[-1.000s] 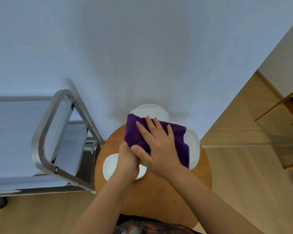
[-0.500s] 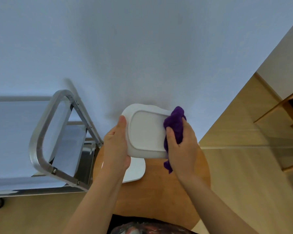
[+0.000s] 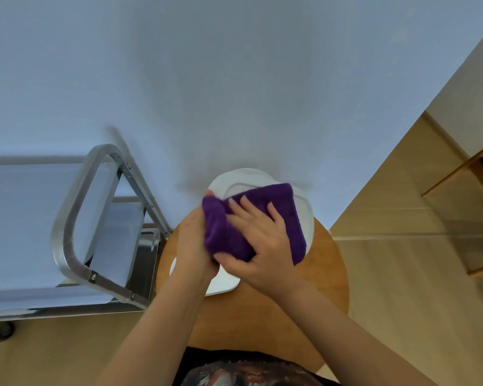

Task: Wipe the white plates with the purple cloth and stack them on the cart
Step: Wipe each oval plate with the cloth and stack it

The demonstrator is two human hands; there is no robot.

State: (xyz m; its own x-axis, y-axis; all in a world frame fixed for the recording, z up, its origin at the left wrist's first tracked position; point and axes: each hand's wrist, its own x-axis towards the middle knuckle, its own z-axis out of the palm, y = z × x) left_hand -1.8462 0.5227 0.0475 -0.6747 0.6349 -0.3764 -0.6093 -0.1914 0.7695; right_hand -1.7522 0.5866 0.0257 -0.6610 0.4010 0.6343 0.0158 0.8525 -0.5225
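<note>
A white plate (image 3: pixel 308 218) is held above the round wooden table (image 3: pixel 265 319), mostly covered by the purple cloth (image 3: pixel 287 215). My left hand (image 3: pixel 193 246) grips the plate's left edge, its thumb tip showing above the cloth. The fingers of my right hand (image 3: pixel 260 240) lie spread and flat on the cloth, pressing it onto the plate. A second white plate (image 3: pixel 225 285) lies on the table under my hands, partly hidden. More white rim (image 3: pixel 243 176) shows behind the cloth; I cannot tell which plate it belongs to.
The steel cart stands left of the table, with its tubular handle (image 3: pixel 67 218) close to my left arm and a shelf (image 3: pixel 145 254) below. A wall rises behind the table. Wooden furniture (image 3: pixel 469 168) stands on the floor at the right.
The plate was lifted and tilted up, with the cloth bunched at its right edge. Now it is lowered and my right hand presses the spread cloth across it.
</note>
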